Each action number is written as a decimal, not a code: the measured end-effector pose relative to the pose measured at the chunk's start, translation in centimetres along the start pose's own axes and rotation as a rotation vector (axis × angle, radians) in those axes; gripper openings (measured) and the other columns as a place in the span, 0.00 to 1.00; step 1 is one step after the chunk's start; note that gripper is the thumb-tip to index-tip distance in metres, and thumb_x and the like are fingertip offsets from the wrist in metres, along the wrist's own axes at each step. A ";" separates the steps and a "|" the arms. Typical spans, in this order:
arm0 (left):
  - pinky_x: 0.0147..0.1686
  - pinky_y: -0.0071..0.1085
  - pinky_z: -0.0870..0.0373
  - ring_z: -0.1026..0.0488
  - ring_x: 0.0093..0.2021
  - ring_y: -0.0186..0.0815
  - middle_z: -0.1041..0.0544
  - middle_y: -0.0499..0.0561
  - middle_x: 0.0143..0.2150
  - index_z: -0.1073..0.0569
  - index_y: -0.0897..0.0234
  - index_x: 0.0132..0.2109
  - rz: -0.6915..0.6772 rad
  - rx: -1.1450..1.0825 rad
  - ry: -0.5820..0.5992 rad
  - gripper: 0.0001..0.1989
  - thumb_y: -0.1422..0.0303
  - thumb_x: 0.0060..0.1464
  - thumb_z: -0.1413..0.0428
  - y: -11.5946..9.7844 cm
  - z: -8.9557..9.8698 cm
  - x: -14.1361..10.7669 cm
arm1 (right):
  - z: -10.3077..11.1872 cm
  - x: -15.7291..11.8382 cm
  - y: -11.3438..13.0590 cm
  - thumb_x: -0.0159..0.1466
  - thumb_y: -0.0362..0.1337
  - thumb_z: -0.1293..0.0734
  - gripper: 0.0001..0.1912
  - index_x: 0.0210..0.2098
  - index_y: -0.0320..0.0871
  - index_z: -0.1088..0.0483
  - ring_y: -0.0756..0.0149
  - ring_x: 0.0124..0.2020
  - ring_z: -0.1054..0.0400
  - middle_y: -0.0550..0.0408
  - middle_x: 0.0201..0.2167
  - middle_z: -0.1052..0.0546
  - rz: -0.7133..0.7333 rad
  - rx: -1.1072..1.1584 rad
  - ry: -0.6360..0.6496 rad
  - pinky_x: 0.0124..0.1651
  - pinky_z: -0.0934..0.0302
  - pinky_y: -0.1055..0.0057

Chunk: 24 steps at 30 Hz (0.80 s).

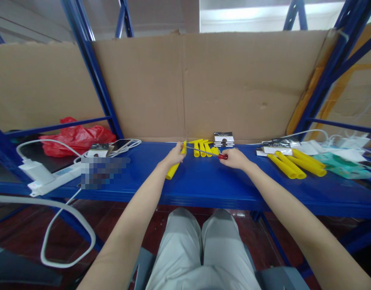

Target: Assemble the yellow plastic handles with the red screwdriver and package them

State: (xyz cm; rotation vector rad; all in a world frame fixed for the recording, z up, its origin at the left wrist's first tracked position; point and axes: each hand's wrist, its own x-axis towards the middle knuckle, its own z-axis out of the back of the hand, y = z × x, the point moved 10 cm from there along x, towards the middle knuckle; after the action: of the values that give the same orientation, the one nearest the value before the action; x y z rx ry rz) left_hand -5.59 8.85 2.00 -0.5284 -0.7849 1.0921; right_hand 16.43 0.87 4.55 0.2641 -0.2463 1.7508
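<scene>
"Two hands over the blue tabletop (203, 181). What has the left one got?"

"The left hand (175, 155) is closed round the upper part of a yellow tube (172, 170). That tube slants, its lower end toward the near edge and a bit to the left. I can't tell whether it rests on the surface."

"And the right hand?"

"The right hand (236, 158) has its fingers wrapped on the red handle of a screwdriver (222, 156). The long shaft points left, toward the top of the tube beside the left hand. Whether the tip touches it, I can't tell; it's too small."

"Anything between the hands?"

"A group of short yellow pieces (200, 151), beyond the shaft, near the far edge. Just beside them, to the right, there's a stack of black-and-white packets (223, 140) at that same edge."

"What about the right side?"

"Several longer yellow tubes (286, 165) lie side by side, angled toward the near edge. More packets (277, 147) are behind them, and a green plastic wrapper (344, 166) is farther right."

"Left?"

"A white power strip (56, 180) by the near left corner, and a red bag (79, 140) beyond it. Cardboard (182, 86) stands upright behind the far edge."
</scene>
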 end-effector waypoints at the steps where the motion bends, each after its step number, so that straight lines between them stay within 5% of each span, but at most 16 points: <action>1: 0.23 0.22 0.34 0.27 0.28 0.29 0.26 0.59 0.51 0.41 0.63 0.46 0.001 0.010 0.000 0.17 0.79 0.52 0.47 0.0 0.0 0.0 | 0.0 0.0 0.0 0.59 0.39 0.38 0.08 0.28 0.45 0.29 0.58 0.36 0.28 0.50 0.31 0.21 0.003 -0.004 -0.009 0.34 0.46 0.70; 24: 0.23 0.23 0.34 0.29 0.25 0.28 0.25 0.58 0.49 0.41 0.63 0.44 -0.003 0.030 0.006 0.15 0.80 0.52 0.47 -0.6 0.1 -0.3 | -0.5 0.1 -0.3 0.58 0.42 0.36 0.10 0.36 0.44 0.30 0.60 0.34 0.29 0.50 0.31 0.22 -0.064 0.016 -0.001 0.30 0.48 0.71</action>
State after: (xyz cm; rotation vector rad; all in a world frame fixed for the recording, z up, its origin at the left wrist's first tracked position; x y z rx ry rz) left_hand -5.38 8.33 2.44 -0.5049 -0.7632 1.0975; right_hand 16.63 1.21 4.10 0.2819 -0.2220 1.6898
